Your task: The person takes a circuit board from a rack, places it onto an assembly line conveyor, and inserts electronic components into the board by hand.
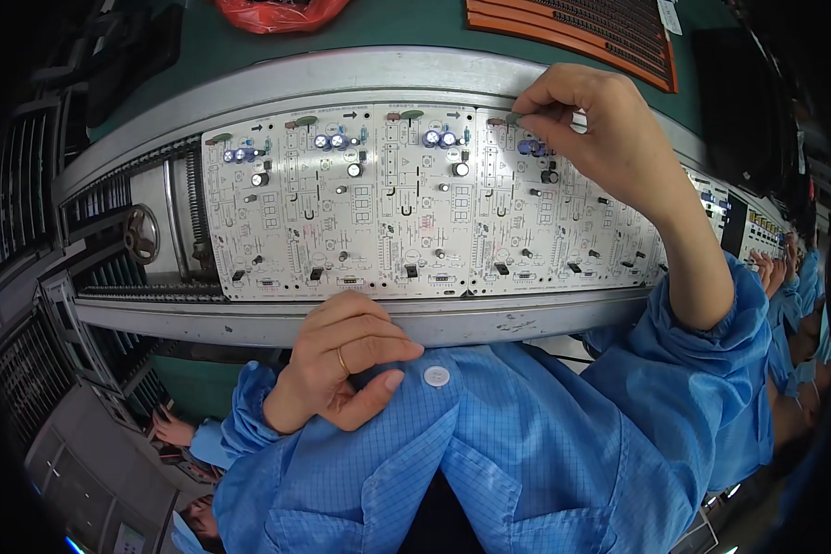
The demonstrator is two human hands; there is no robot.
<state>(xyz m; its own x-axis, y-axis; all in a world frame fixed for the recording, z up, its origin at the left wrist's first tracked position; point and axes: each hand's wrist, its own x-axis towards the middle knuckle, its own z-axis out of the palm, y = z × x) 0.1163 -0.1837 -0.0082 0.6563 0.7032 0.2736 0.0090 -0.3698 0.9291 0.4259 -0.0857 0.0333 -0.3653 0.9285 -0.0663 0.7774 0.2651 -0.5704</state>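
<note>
A row of joined white circuit boards (397, 198) lies in a metal rail frame, fitted with blue-topped capacitors (439, 138), black capacitors and green disc-shaped components (411, 114). Over the far edge of the boards, right of centre, my right hand (600, 120) reaches down, thumb and index finger pinched at a green disc-shaped component (512, 120). Its legs are hidden, so I cannot tell how deep it sits. My left hand (346, 355) wears a ring and rests loosely bent by the near rail, its thumb apart from its fingers. Nothing shows between them; its palm is hidden.
The near rail (452, 323) and far rail (360, 69) border the boards. Beyond are an orange rack (582, 37) and a red bag (282, 13). A handwheel (141, 234) is at left. Co-workers' hands show at far left (171, 429) and far right (768, 268).
</note>
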